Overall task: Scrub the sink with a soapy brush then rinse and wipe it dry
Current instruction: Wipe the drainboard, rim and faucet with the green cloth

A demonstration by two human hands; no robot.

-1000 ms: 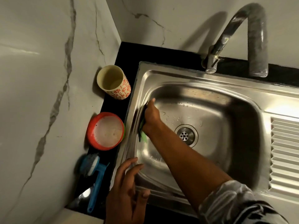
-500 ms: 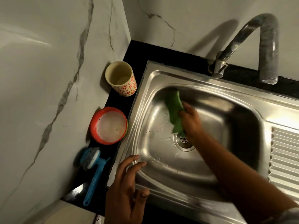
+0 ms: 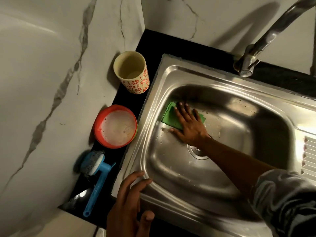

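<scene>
My right hand lies flat, fingers spread, pressing a green cloth against the far left floor of the steel sink. The drain shows just behind my wrist. My left hand rests with straight fingers on the sink's near left rim, holding nothing. A blue-handled scrub brush lies on the black counter to the left of the sink.
A red bowl of soapy water and a floral cup stand on the black counter strip between sink and marble wall. The curved tap rises at the back right. The ribbed drainboard lies at the right.
My right hand carried the cloth from the left wall across to near the drain, then back to the far left floor, where it now lies flat. My left hand stayed on the rim.
</scene>
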